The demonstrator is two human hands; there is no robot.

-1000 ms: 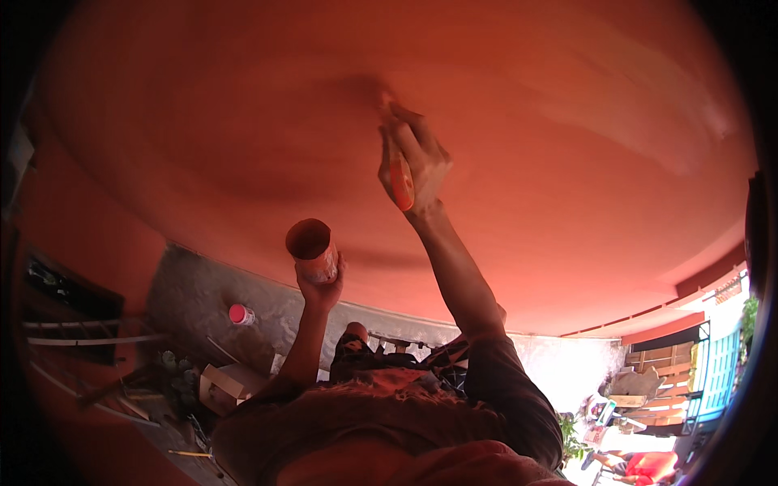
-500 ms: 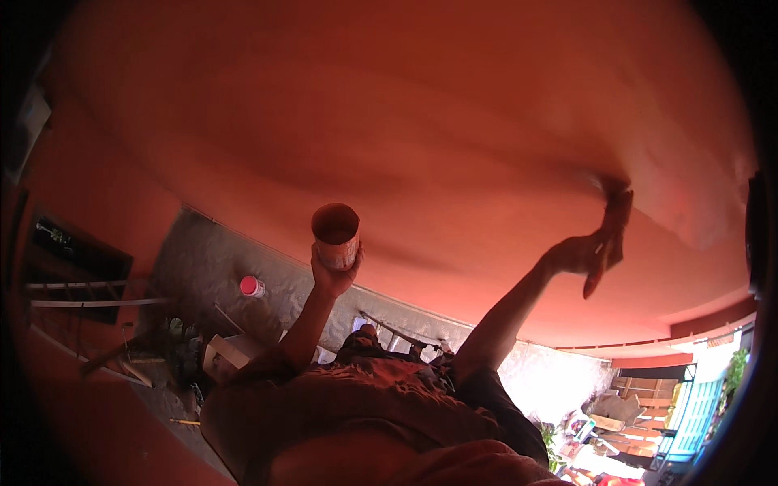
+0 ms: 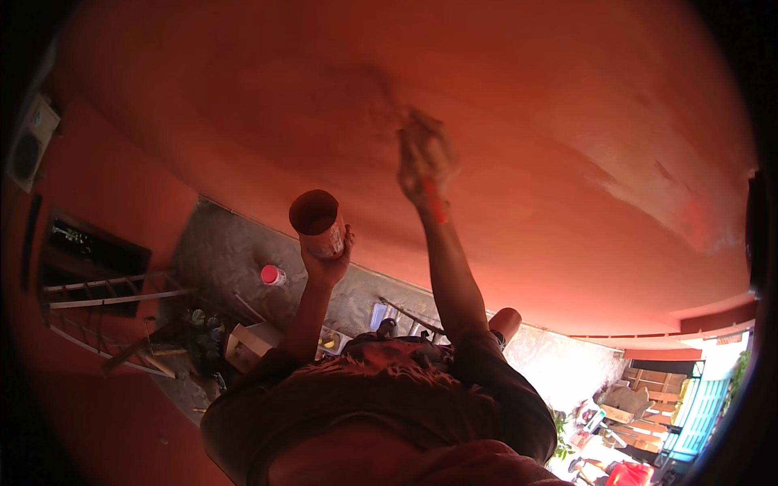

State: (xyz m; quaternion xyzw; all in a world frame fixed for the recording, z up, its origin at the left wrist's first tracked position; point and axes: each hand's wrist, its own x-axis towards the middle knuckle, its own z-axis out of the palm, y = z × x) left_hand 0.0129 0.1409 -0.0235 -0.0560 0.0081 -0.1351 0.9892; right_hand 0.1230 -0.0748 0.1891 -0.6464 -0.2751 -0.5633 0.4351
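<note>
My left hand [image 3: 324, 261] is wrapped round an open cylindrical can [image 3: 318, 233] coated in reddish paint, held upright below and left of my right arm. Higher up, my right hand [image 3: 425, 154] grips a paintbrush [image 3: 435, 202] with an orange-red handle, close against the broad red wall [image 3: 567, 105]. The brush head is blurred and partly hidden by my fingers, so I cannot tell whether it touches the surface. A shadow lies just beyond it on the wall.
Far below: a red-lidded container [image 3: 273, 274] on concrete [image 3: 211, 243], a cardboard box [image 3: 243, 348], a ladder [image 3: 121, 296] at left and another ladder [image 3: 429, 328] under me. An air-conditioner unit [image 3: 32, 142] hangs left. Wooden pallets [image 3: 652, 381] and a person in red [image 3: 628, 474] are lower right.
My right hand swept far right half a second ago and is now back near the middle, high on the wall. The can in my left hand has shifted slightly up.
</note>
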